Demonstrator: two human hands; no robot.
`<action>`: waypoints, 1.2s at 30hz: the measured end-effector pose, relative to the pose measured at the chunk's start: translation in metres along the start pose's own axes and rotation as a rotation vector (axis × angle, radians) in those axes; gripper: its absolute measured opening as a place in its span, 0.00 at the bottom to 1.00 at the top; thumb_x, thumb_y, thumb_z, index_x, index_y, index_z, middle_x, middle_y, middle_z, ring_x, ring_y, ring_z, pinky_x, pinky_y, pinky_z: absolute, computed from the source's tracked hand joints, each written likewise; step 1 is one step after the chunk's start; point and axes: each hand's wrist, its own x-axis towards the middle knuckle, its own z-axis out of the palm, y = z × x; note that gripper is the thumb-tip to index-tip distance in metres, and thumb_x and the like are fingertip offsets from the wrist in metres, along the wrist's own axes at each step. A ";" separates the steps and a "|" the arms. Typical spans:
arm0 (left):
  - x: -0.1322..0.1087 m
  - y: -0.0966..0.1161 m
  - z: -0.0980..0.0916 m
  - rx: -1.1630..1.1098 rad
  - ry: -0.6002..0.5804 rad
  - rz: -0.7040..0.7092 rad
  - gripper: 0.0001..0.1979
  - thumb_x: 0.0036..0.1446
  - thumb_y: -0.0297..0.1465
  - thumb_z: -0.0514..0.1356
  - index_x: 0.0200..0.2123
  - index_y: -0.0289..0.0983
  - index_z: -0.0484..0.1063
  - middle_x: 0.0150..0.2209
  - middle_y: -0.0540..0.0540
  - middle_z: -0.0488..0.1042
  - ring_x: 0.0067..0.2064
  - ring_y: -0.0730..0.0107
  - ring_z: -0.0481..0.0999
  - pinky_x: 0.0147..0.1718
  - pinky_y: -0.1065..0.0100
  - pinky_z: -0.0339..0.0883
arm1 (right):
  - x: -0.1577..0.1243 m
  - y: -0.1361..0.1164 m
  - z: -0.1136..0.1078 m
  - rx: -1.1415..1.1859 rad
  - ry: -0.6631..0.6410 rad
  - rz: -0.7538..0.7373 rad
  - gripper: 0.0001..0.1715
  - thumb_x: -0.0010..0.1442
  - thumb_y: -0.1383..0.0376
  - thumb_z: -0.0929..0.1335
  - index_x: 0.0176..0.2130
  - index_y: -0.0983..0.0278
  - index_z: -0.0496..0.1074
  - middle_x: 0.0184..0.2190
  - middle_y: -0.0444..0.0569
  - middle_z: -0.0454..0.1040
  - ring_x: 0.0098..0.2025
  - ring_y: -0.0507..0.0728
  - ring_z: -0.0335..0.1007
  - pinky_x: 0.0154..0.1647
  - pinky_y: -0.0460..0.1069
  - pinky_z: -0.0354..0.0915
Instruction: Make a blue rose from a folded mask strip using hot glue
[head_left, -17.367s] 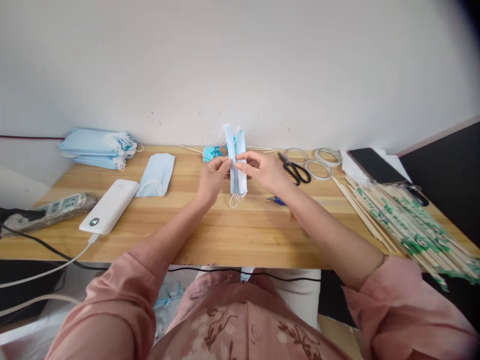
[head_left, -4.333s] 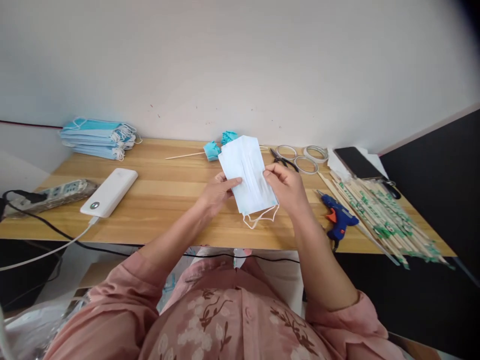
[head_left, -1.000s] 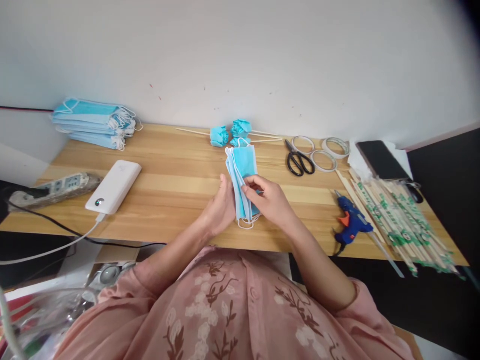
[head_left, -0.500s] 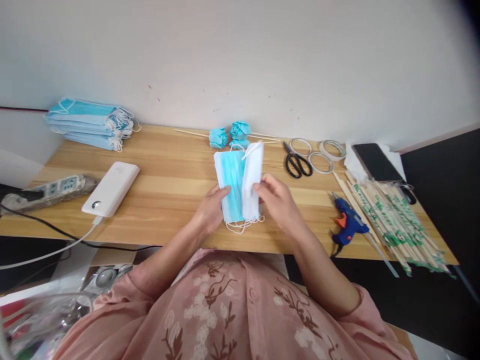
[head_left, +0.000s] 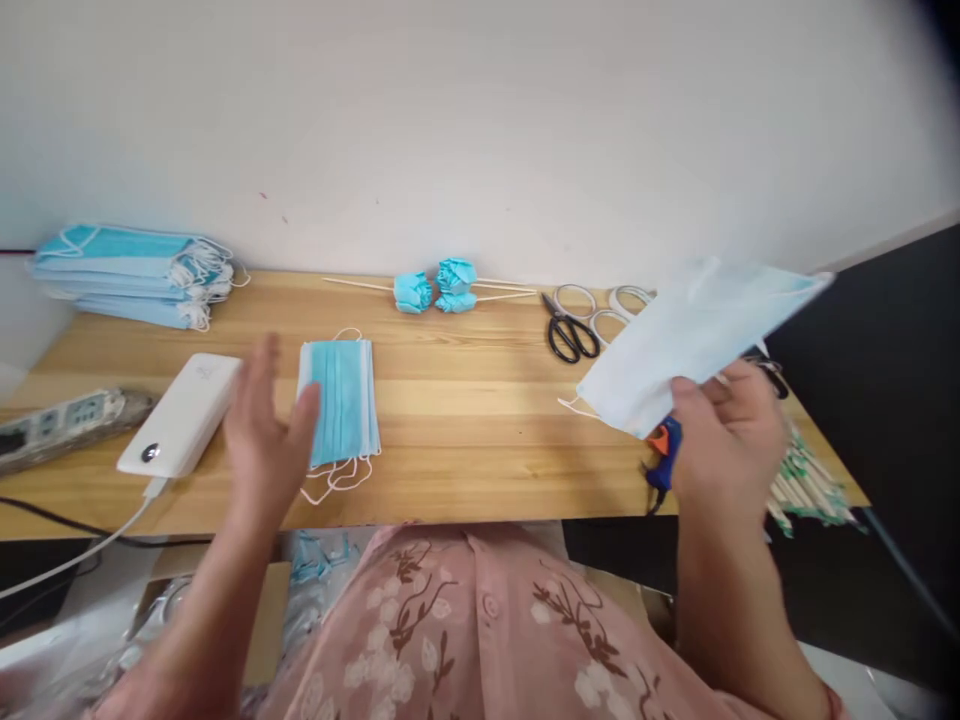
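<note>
The group of masks that the person held in both hands half a second ago has been split up. A small stack of masks (head_left: pixel 341 400) now lies flat on the desk (head_left: pixel 465 420), left of the scissors (head_left: pixel 564 320). What looks like a single mask (head_left: pixel 664 345) has gone with the right hand (head_left: pixel 724 430) to the right of the scissors, held up in the air in front of the glue gun (head_left: pixel 664 465). For the work, this seems to mean that one mask has been picked out while the others are put down.

The right hand is clamped on the mask's lower edge, thumb on the near face and fingers curled behind. The left hand (head_left: pixel 262 445), well left of the scissors, is blurred, its thumb spread apart from its fingers; whether it touches the stack cannot be told.

The held mask is pale, nearly white, and tilted, its far right end raised and blurred; a white ear loop dangles from its lower left corner. The stack left of the scissors shows a brighter blue pleated face, with white loops spilling mainly from its near end.
</note>
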 end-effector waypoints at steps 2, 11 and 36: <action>-0.018 0.025 0.023 -0.397 -0.414 -0.084 0.32 0.58 0.42 0.67 0.65 0.43 0.69 0.64 0.41 0.71 0.66 0.46 0.69 0.67 0.48 0.59 | -0.016 -0.003 0.016 -0.182 -0.131 -0.082 0.16 0.60 0.61 0.71 0.48 0.61 0.76 0.43 0.52 0.82 0.42 0.61 0.80 0.46 0.59 0.76; -0.041 0.068 0.109 -1.175 -0.473 -0.861 0.16 0.49 0.35 0.74 0.39 0.35 0.76 0.42 0.43 0.82 0.53 0.53 0.79 0.55 0.55 0.73 | -0.038 -0.013 0.054 -0.361 -0.706 -0.341 0.15 0.69 0.61 0.65 0.47 0.60 0.80 0.45 0.50 0.84 0.45 0.58 0.81 0.51 0.53 0.74; 0.046 0.035 0.097 -0.627 -0.690 -0.462 0.32 0.40 0.50 0.75 0.44 0.35 0.81 0.35 0.44 0.83 0.33 0.62 0.78 0.33 0.64 0.74 | -0.033 0.003 0.072 -0.231 -0.697 -0.278 0.23 0.65 0.60 0.66 0.58 0.58 0.72 0.55 0.53 0.78 0.54 0.61 0.76 0.53 0.59 0.73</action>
